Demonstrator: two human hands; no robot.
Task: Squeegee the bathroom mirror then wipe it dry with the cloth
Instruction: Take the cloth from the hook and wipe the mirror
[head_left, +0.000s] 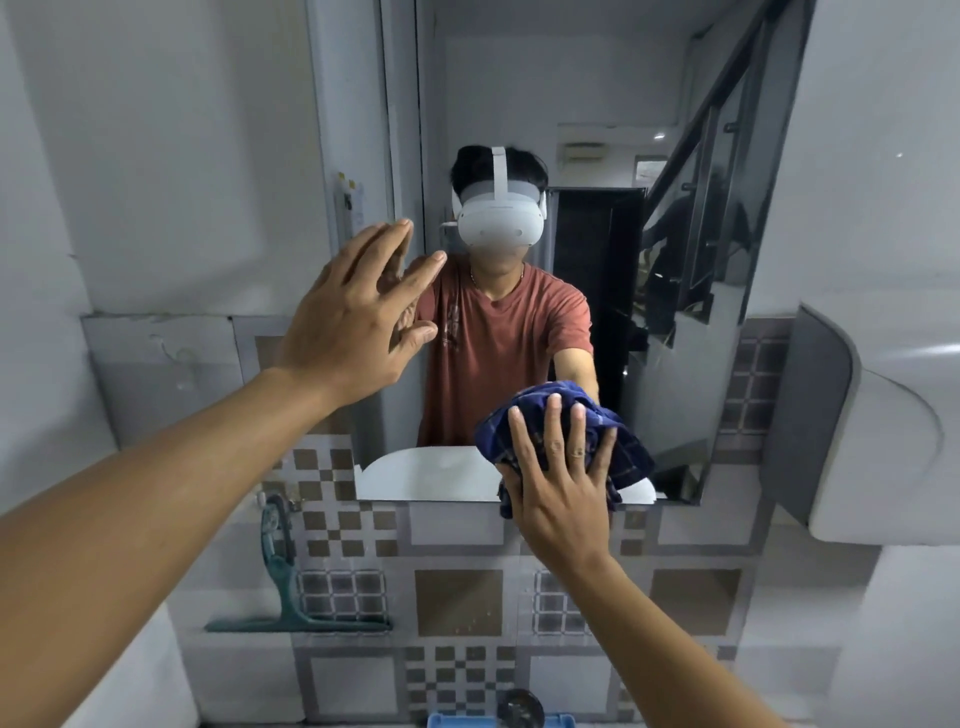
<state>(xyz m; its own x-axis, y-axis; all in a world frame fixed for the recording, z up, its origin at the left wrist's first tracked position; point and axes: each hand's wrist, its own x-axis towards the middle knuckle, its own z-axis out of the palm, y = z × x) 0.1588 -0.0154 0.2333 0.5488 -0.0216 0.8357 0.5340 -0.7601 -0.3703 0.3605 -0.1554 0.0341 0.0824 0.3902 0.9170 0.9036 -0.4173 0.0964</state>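
The frameless mirror (675, 260) hangs on the wall ahead and reflects a person in a red shirt. My right hand (563, 483) presses a dark blue checked cloth (623, 447) flat against the mirror's lower edge, fingers spread over it. My left hand (358, 317) is open with fingers apart, palm on or just off the mirror's left edge, holding nothing. A green squeegee (283, 587) hangs on the tiled wall at the lower left, blade down, apart from both hands.
Patterned grey and brown tiles (457, 603) cover the wall below the mirror. A white rounded fixture (872, 447) juts out at the right. At the bottom edge sit a round metal fitting (520, 707) and something blue (447, 721).
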